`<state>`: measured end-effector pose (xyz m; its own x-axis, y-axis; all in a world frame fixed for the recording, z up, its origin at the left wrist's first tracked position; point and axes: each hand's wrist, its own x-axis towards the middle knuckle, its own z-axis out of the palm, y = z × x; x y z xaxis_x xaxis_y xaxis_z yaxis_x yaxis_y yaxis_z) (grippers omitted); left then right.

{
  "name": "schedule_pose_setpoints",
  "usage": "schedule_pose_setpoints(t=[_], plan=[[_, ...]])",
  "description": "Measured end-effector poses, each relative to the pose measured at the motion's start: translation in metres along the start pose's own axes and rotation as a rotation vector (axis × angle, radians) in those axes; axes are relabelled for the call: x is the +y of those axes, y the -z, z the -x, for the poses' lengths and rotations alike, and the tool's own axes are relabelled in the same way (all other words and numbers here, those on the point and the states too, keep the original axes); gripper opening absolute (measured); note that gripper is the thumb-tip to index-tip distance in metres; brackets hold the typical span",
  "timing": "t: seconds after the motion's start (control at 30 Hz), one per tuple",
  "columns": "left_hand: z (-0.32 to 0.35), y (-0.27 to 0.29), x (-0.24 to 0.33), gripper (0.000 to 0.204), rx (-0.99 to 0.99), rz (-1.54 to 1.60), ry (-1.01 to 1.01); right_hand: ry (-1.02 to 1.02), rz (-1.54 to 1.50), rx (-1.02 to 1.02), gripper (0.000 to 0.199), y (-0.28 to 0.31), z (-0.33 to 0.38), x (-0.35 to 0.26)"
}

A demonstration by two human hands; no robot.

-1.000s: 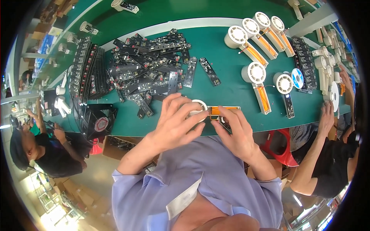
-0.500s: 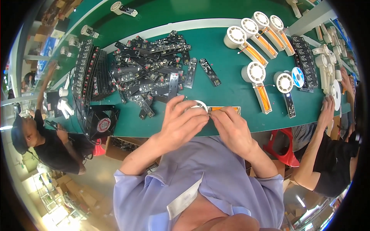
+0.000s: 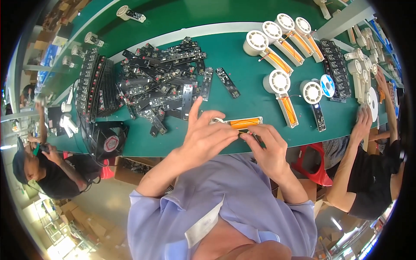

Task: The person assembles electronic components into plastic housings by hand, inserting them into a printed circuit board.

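Note:
My left hand and my right hand meet over the near edge of the green table. Between them they hold a white handheld fan body with an orange cell in its open handle. The left hand covers the round head end with its index finger raised. The right hand's fingertips pinch at the handle's near side. A heap of black circuit boards lies just beyond the left hand.
Several more white fan bodies lie at the far right, beside a row of black boards. A black square fan sits at the table's left end. One person sits at the left; another's arm reaches in from the right.
My hands have stayed on the fan body with small finger shifts; the left index finger has lifted. The person at the left has lowered an arm.

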<state>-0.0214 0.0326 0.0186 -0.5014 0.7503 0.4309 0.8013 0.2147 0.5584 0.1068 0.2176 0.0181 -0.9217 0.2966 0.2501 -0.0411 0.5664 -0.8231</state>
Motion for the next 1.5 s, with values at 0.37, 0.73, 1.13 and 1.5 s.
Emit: schedule_pose_setpoints(t=[0.37, 0.73, 1.13, 1.5], plan=[[0.003, -0.008, -0.006, 0.023, 0.071, -0.054, -0.041, -0.048, -0.038, -0.006, 0.03, 0.001, 0.003, -0.003], [0.01, -0.008, -0.004, 0.029, 0.003, -0.145, -0.097, 0.052, 0.063, 0.045, 0.031, -0.015, -0.008, 0.005], [-0.003, -0.011, 0.012, 0.021, 0.052, -0.01, 0.186, 0.085, 0.024, 0.085, 0.029, -0.016, -0.009, -0.004], [-0.004, -0.024, 0.02, 0.009, 0.204, -0.043, 0.257, 0.199, 0.182, 0.112, 0.031, -0.019, -0.013, -0.005]])
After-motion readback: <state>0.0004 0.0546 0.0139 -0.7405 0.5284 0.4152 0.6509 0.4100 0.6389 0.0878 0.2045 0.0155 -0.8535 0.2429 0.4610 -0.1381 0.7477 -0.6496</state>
